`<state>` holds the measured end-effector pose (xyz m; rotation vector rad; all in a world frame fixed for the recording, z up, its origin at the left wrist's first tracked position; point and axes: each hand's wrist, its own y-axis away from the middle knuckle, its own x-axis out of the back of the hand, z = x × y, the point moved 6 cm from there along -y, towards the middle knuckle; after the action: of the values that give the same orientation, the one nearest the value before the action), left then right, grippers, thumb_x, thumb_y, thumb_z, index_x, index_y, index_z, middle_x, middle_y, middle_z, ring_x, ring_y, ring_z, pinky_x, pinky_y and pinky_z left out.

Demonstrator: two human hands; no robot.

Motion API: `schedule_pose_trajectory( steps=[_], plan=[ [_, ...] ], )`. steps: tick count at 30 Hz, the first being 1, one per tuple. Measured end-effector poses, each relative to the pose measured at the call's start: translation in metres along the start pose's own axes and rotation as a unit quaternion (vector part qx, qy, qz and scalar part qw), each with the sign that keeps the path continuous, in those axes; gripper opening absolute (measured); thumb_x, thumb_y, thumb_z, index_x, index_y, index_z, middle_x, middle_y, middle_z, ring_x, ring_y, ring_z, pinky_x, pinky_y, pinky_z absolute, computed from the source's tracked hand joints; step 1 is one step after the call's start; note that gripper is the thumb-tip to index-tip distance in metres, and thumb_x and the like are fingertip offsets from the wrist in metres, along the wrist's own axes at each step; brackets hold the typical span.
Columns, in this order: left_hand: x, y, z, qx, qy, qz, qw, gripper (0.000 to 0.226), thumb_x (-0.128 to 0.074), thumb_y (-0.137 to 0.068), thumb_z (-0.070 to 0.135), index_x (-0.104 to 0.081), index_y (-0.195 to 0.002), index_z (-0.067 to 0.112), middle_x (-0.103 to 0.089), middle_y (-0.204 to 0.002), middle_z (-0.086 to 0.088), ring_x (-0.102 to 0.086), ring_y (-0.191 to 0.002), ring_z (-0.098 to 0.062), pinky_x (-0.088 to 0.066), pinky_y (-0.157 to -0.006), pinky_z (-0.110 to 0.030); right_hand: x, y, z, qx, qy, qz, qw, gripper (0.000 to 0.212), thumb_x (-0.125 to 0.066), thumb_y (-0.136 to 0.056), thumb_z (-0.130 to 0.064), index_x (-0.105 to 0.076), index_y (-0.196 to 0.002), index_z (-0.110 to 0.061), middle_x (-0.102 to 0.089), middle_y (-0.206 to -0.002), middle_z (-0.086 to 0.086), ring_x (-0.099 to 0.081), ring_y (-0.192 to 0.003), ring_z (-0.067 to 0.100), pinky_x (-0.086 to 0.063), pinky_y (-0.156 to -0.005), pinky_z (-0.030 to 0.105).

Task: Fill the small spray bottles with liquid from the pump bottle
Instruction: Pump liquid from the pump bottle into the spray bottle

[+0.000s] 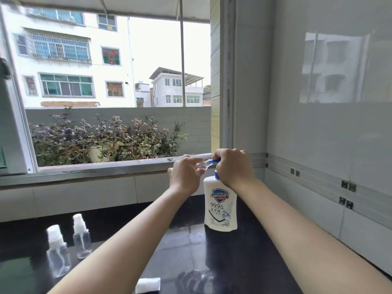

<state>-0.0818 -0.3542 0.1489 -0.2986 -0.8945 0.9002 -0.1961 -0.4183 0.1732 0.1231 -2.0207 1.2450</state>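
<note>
Covering pump head [216, 160], right hand [233, 166]; left hand [186, 175] gripping small bottle [202, 165].

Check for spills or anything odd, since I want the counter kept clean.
Nothing looks spilled. The left hand holds a small clear bottle tilted at the blue nozzle under the right hand. Two capped spray bottles stand upright. A white object lies at the counter's near edge.

Two bare forearms enter from the lower edge, unsleeved along their whole visible length. The left hand [185, 174] and right hand [233, 166] are ungloved. Wrists and visible fingers carry nothing worn. The forearm surfaces are smooth and bear no markings.
</note>
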Motion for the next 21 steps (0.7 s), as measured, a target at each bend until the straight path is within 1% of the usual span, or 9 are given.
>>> schedule_pose_trajectory(
  steps=[2, 4, 8, 10, 12, 14, 17, 19, 21],
  plan=[
    [-0.002, 0.0, -0.003, 0.005, -0.005, -0.006, 1.0, 0.024, -0.066, -0.084, 0.024, -0.068, -0.108, 0.029, -0.066, -0.113, 0.003, -0.056, -0.109, -0.022, -0.027, -0.085, -0.036, -0.004, 0.015, 0.003, -0.008, -0.015, 0.032, 0.999, 0.031, -0.045, -0.084, -0.002, -0.067, -0.101, -0.015, -0.072, -0.084, 0.005, -0.059, -0.076, 0.024, -0.041, -0.091, 0.032],
    [-0.006, 0.002, -0.007, 0.012, -0.007, -0.016, 1.0, 0.026, -0.067, -0.083, 0.023, -0.068, -0.11, 0.028, -0.064, -0.118, 0.004, -0.054, -0.113, -0.022, -0.029, -0.092, -0.038, -0.009, 0.034, 0.005, -0.012, -0.044, 0.056, 0.997, 0.035, -0.047, -0.081, 0.002, -0.065, -0.105, -0.015, -0.071, -0.094, 0.003, -0.06, -0.087, 0.024, -0.032, -0.089, 0.026],
    [-0.003, 0.003, -0.003, 0.01, -0.001, -0.009, 1.0, 0.028, -0.066, -0.084, 0.023, -0.067, -0.112, 0.028, -0.066, -0.117, 0.001, -0.055, -0.112, -0.022, -0.03, -0.094, -0.039, -0.011, 0.024, 0.002, 0.012, -0.025, -0.007, 1.0, 0.038, -0.045, -0.082, 0.0, -0.061, -0.114, -0.014, -0.065, -0.119, 0.003, -0.056, -0.111, 0.02, -0.024, -0.105, 0.029],
    [0.0, 0.001, -0.001, 0.013, -0.002, -0.003, 1.0, 0.028, -0.066, -0.084, 0.024, -0.066, -0.112, 0.029, -0.066, -0.113, 0.001, -0.055, -0.11, -0.023, -0.028, -0.092, -0.038, -0.009, 0.015, -0.003, 0.024, 0.009, -0.038, 0.999, 0.038, -0.044, -0.081, 0.0, -0.062, -0.112, -0.01, -0.056, -0.128, 0.005, -0.051, -0.117, 0.025, -0.024, -0.109, 0.034],
    [0.001, -0.002, 0.001, 0.01, -0.011, -0.003, 1.0, 0.028, -0.065, -0.085, 0.025, -0.066, -0.113, 0.03, -0.065, -0.112, 0.001, -0.055, -0.11, -0.023, -0.027, -0.09, -0.038, -0.006, 0.014, -0.006, 0.026, 0.035, -0.038, 0.998, 0.036, -0.044, -0.079, 0.0, -0.064, -0.109, -0.008, -0.055, -0.122, 0.006, -0.052, -0.112, 0.029, -0.027, -0.107, 0.036],
    [0.0, 0.0, -0.001, 0.007, -0.011, -0.001, 1.0, 0.029, -0.066, -0.085, 0.025, -0.066, -0.113, 0.03, -0.066, -0.113, 0.002, -0.056, -0.11, -0.021, -0.025, -0.087, -0.036, -0.006, 0.019, -0.006, 0.039, 0.041, -0.021, 0.998, 0.041, -0.046, -0.079, -0.003, -0.061, -0.117, -0.01, -0.062, -0.119, 0.005, -0.056, -0.109, 0.025, -0.022, -0.11, 0.034],
    [-0.003, 0.003, -0.005, 0.001, -0.018, -0.006, 1.0, 0.027, -0.067, -0.083, 0.025, -0.067, -0.11, 0.029, -0.066, -0.115, 0.002, -0.056, -0.111, -0.02, -0.027, -0.093, -0.038, -0.007, 0.028, -0.002, 0.034, 0.017, 0.011, 0.999, 0.058, -0.048, -0.084, -0.008, -0.039, -0.14, -0.015, -0.064, -0.125, 0.003, -0.06, -0.111, 0.017, -0.013, -0.116, 0.034],
    [-0.003, 0.003, -0.005, -0.007, -0.024, -0.005, 1.0, 0.025, -0.066, -0.084, 0.025, -0.068, -0.108, 0.029, -0.066, -0.116, 0.003, -0.055, -0.112, -0.022, -0.027, -0.095, -0.04, -0.005, 0.029, -0.003, 0.032, 0.01, 0.018, 0.999, 0.065, -0.047, -0.085, -0.008, -0.026, -0.145, -0.015, -0.071, -0.109, 0.003, -0.066, -0.097, 0.018, -0.016, -0.115, 0.036],
    [-0.001, 0.002, -0.003, -0.01, -0.025, -0.002, 1.0, 0.026, -0.066, -0.084, 0.025, -0.067, -0.11, 0.028, -0.065, -0.116, 0.003, -0.055, -0.112, -0.022, -0.024, -0.091, -0.038, -0.001, 0.021, -0.004, 0.025, 0.007, 0.018, 1.0, 0.068, -0.046, -0.083, -0.005, -0.021, -0.146, -0.013, -0.072, -0.09, 0.0, -0.067, -0.084, 0.019, -0.02, -0.114, 0.038]
  ],
)
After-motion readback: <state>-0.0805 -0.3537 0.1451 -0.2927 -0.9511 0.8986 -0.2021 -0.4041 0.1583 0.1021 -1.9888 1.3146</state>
